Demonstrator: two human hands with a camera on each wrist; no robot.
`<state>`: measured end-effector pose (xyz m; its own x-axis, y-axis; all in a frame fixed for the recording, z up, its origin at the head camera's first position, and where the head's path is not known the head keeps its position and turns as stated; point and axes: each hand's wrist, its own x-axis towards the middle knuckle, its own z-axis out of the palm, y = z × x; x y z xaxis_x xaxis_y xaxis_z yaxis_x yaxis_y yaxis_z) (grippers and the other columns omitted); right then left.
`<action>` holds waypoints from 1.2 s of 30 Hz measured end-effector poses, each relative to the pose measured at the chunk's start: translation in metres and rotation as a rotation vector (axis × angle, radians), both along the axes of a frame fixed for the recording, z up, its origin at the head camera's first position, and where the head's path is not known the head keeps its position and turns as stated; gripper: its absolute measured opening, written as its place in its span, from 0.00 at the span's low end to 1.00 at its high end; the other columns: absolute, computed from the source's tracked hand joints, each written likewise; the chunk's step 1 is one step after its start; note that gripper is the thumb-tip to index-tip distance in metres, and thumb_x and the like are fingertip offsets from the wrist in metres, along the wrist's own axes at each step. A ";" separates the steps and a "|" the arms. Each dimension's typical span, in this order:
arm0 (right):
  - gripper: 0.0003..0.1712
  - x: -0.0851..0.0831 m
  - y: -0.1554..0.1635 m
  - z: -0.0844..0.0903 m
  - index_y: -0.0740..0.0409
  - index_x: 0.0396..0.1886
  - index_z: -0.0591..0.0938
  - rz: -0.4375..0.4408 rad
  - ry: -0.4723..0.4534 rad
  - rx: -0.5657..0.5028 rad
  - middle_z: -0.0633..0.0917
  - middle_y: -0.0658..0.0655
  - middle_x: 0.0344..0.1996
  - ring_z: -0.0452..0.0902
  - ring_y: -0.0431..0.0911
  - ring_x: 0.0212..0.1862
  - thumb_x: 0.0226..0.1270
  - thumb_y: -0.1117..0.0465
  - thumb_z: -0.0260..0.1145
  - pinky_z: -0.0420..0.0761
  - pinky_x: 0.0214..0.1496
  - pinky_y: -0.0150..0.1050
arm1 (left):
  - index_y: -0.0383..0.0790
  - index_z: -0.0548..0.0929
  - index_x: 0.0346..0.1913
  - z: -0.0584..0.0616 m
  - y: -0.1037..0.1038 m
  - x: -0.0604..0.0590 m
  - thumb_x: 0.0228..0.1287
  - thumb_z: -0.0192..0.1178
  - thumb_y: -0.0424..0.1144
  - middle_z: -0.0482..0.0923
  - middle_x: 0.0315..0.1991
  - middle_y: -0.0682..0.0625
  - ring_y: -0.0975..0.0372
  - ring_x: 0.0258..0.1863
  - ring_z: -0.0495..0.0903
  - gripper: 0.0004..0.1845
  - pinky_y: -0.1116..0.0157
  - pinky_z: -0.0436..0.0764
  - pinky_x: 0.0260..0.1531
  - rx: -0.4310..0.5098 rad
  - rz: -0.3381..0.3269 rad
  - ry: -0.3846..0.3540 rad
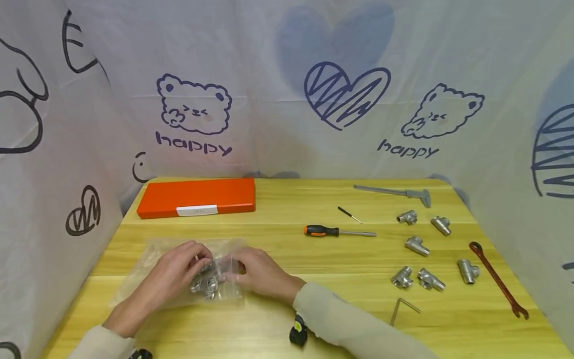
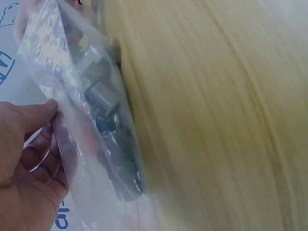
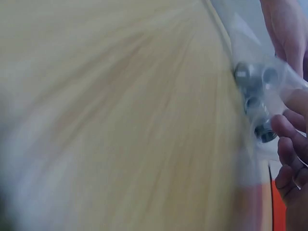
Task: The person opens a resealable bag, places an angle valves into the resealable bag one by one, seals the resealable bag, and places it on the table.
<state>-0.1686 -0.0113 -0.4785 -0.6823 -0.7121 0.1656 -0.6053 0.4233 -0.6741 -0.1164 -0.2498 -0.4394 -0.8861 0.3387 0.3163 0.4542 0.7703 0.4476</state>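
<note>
The left hand [image 1: 178,267] pinches a clear bag [image 2: 83,154] of metal fittings [image 1: 206,286] over the desk's [image 1: 242,329] left half; the right hand [image 1: 262,274] touches its other side (whether that grip is firm, I cannot tell).

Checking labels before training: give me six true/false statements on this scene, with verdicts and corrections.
1. The left hand and right hand are both at the plastic bag. True.
2. The plastic bag is empty. False: metal fittings show inside.
3. In the head view, the wrench lies right of the screwdriver. True.
4. Only three fittings lie outside the plastic bag. False: six loose fittings do.
5. In the head view, the orange case lies left of the screwdriver. True.
6. The left hand touches the wrench. False: they are well apart.
</note>
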 end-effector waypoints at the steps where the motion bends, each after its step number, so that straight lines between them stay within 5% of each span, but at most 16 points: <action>1: 0.18 -0.001 0.003 -0.001 0.50 0.56 0.89 -0.025 -0.018 -0.011 0.89 0.44 0.44 0.75 0.31 0.38 0.77 0.45 0.74 0.76 0.42 0.26 | 0.45 0.88 0.41 0.000 0.000 0.000 0.75 0.70 0.34 0.80 0.35 0.61 0.73 0.31 0.72 0.03 0.69 0.78 0.31 0.002 0.001 -0.003; 5: 0.10 -0.007 0.015 -0.007 0.50 0.49 0.86 -0.092 -0.030 0.004 0.83 0.43 0.37 0.72 0.33 0.36 0.76 0.53 0.76 0.74 0.42 0.27 | 0.43 0.88 0.42 0.002 0.000 0.000 0.77 0.68 0.36 0.80 0.35 0.61 0.73 0.31 0.73 0.03 0.69 0.78 0.32 0.002 0.013 -0.015; 10: 0.07 -0.011 0.023 -0.008 0.49 0.40 0.83 -0.088 0.078 0.157 0.76 0.43 0.32 0.69 0.36 0.36 0.73 0.55 0.74 0.69 0.41 0.30 | 0.45 0.88 0.42 0.004 0.000 -0.001 0.77 0.68 0.36 0.80 0.35 0.62 0.72 0.32 0.73 0.03 0.69 0.78 0.32 -0.012 0.028 -0.028; 16: 0.23 -0.012 0.037 0.001 0.48 0.60 0.89 -0.109 0.077 0.270 0.76 0.43 0.31 0.69 0.37 0.35 0.74 0.41 0.75 0.68 0.39 0.32 | 0.44 0.88 0.42 0.004 0.002 -0.002 0.77 0.69 0.37 0.81 0.35 0.61 0.72 0.32 0.74 0.02 0.68 0.79 0.33 -0.012 0.020 -0.017; 21: 0.25 -0.013 0.065 0.011 0.50 0.65 0.88 -0.127 0.025 0.222 0.80 0.43 0.36 0.72 0.38 0.39 0.77 0.44 0.74 0.74 0.46 0.35 | 0.45 0.88 0.41 0.004 0.002 -0.003 0.73 0.72 0.33 0.81 0.34 0.61 0.72 0.31 0.73 0.03 0.69 0.79 0.32 -0.016 0.029 -0.005; 29: 0.16 -0.028 0.168 0.046 0.56 0.58 0.90 -0.262 0.054 0.109 0.88 0.47 0.43 0.80 0.40 0.44 0.81 0.52 0.70 0.82 0.49 0.42 | 0.45 0.88 0.41 0.003 0.002 -0.005 0.73 0.72 0.34 0.81 0.36 0.60 0.72 0.32 0.74 0.03 0.68 0.79 0.32 -0.014 0.027 -0.018; 36: 0.17 -0.035 0.284 0.068 0.57 0.57 0.90 -0.490 0.132 0.189 0.91 0.54 0.47 0.80 0.44 0.43 0.82 0.51 0.69 0.78 0.42 0.39 | 0.44 0.88 0.43 0.003 0.002 -0.007 0.74 0.72 0.36 0.81 0.35 0.61 0.72 0.32 0.73 0.02 0.68 0.78 0.32 -0.014 0.023 -0.028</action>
<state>-0.2034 0.2724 -0.4107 -0.9240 -0.3415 0.1719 -0.3809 0.7837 -0.4907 -0.1236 -0.2482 -0.4367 -0.9023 0.3223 0.2863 0.4236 0.7865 0.4494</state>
